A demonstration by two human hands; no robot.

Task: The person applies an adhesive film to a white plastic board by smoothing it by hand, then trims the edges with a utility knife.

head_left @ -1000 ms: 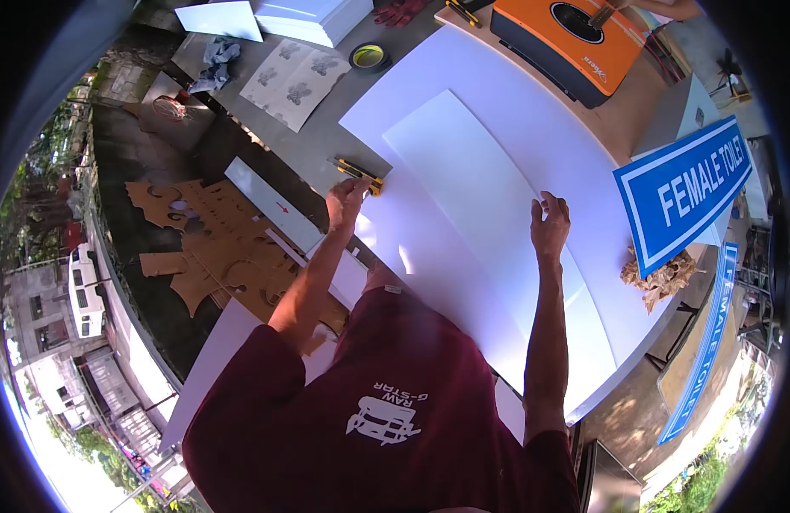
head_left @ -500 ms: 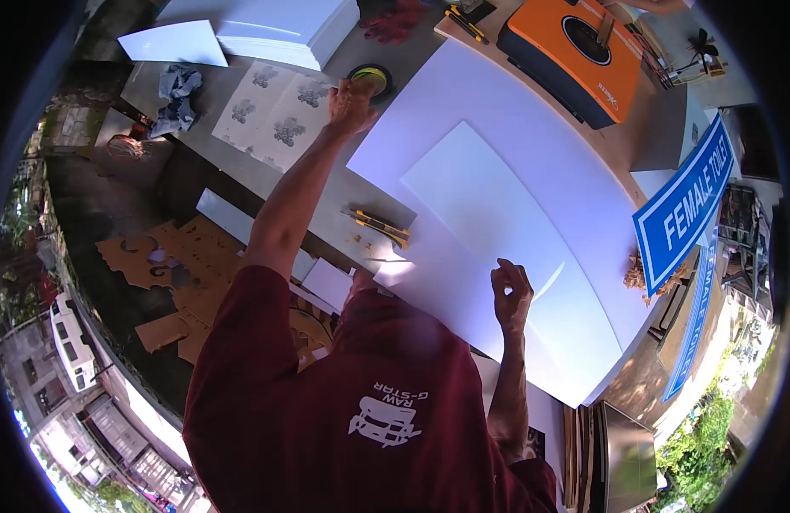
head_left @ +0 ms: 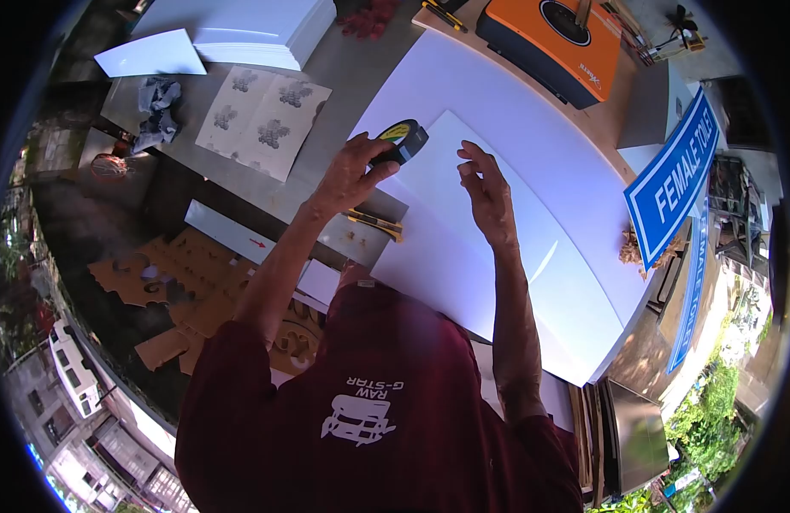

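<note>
My left hand grips a black tape measure with a round yellow-green label, holding it above the white sheet. To its right, my right hand is raised over the same area, its fingers loosely bent and apart with nothing in them. Below both hands lies a smaller white panel with a curved edge, on top of a larger white sheet. A yellow-and-black cutter knife rests on the table by the sheet's left edge, close to my left forearm.
An orange machine case stands at the back right. A blue "FEMALE TOILET" sign juts up at the right. Stacked white sheets, a patterned paper and another cutter lie farther back. Brown cardboard cutouts lie lower left.
My left hand has picked up the tape measure from the table and brought it right, over the sheet. My right hand has moved up and away from me, towards it, and its fingers have loosened.
</note>
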